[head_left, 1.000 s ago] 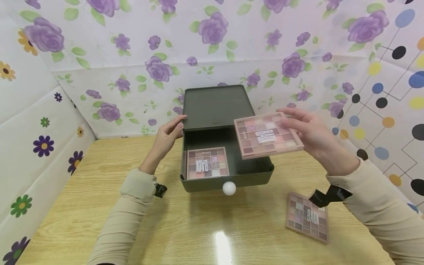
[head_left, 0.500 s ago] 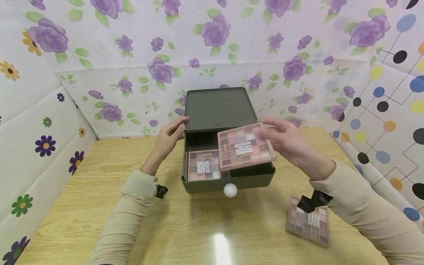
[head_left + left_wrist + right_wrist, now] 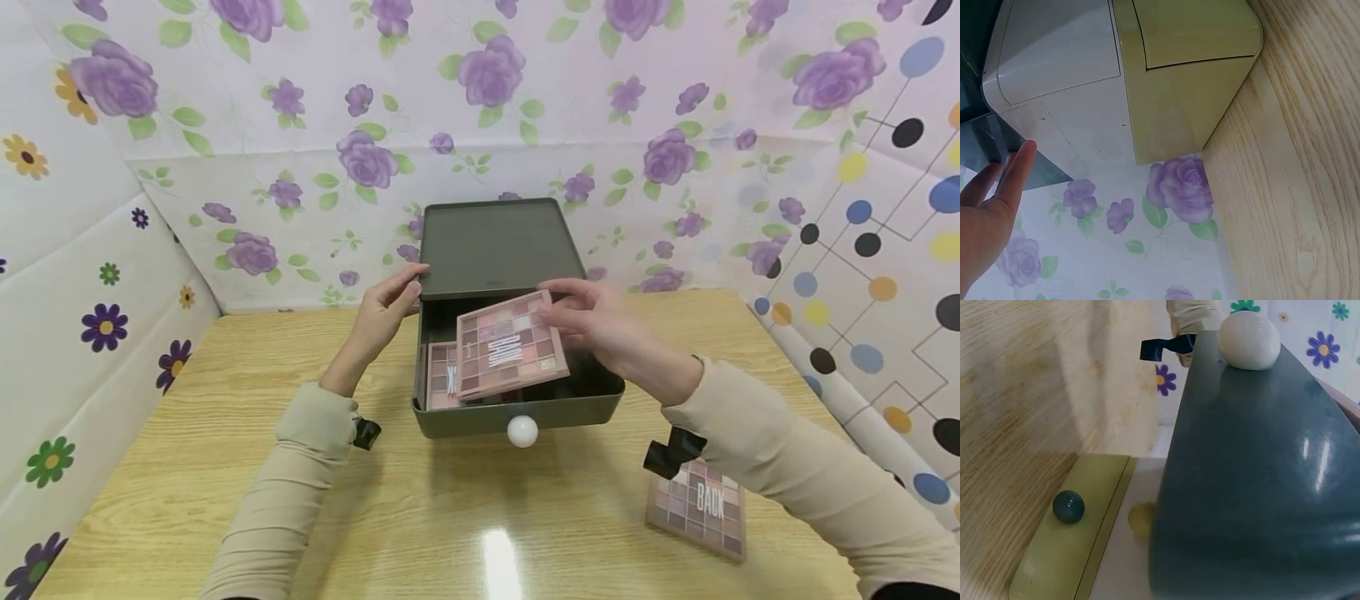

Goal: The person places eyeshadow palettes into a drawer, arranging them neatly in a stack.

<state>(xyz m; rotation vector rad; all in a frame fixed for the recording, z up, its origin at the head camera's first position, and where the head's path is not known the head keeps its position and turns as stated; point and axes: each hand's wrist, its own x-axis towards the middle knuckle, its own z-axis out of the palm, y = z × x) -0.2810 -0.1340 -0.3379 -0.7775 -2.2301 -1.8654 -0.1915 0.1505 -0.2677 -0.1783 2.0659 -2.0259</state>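
My right hand (image 3: 615,333) pinches the right edge of a pink eyeshadow palette (image 3: 510,350) with a clear gridded lid. The palette is held tilted over the open dark green drawer (image 3: 453,423). Under it, a second eyeshadow palette (image 3: 441,379) lies in the drawer's left part, mostly covered. My left hand (image 3: 378,325) rests its fingers against the left side of the dark green top tier, around the back of the drawer. In the left wrist view, those fingers (image 3: 1019,169) look fairly straight on the dark green wall. The right wrist view shows the drawer front but not the right hand.
A third eyeshadow palette (image 3: 697,512) lies on the wooden table (image 3: 225,467) at the right, partly behind the right sleeve. Below the green tier are a white tier (image 3: 1079,131) and a yellow-green tier (image 3: 1194,94). A white knob (image 3: 522,432) sticks out from the drawer front.
My right hand has carried the palette leftward and slightly down, from the drawer's right side to over the palette lying inside. The left hand has stayed against the tier's side.
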